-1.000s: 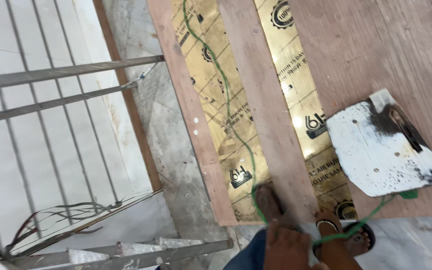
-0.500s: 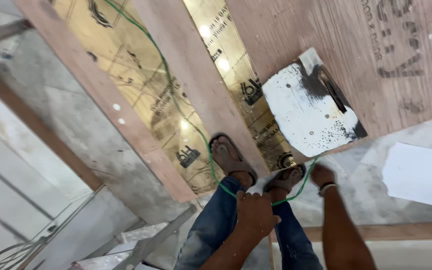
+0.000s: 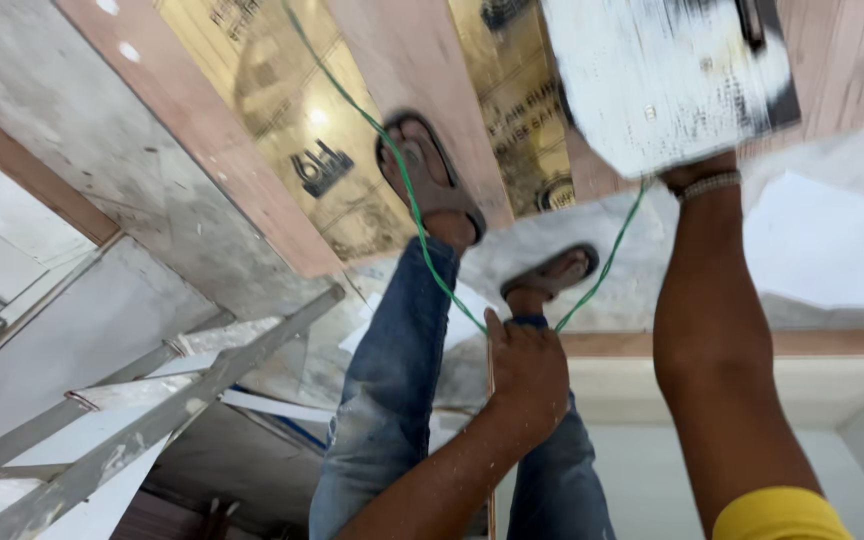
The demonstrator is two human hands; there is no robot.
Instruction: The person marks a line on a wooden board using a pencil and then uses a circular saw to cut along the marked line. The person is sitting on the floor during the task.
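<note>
A green cord (image 3: pixel 422 250) is pinched in the clenched grip of the left hand (image 3: pixel 527 370), just above the jeans-clad knees. The right hand is hidden behind a white paint-smeared board (image 3: pixel 652 80), so its grip cannot be told. Sandalled feet (image 3: pixel 432 180) are planted on wooden planks (image 3: pixel 402 60) beside a ladder (image 3: pixel 152 400).

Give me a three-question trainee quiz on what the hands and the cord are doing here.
1. True or false: the left hand grips the green cord.
2. What does the right arm reach up to? A) white board B) ladder C) sandal
3. Fill in: the cord runs across the foot in a ____.

Key: 1 true; 2 A; 3 sandal.
</note>
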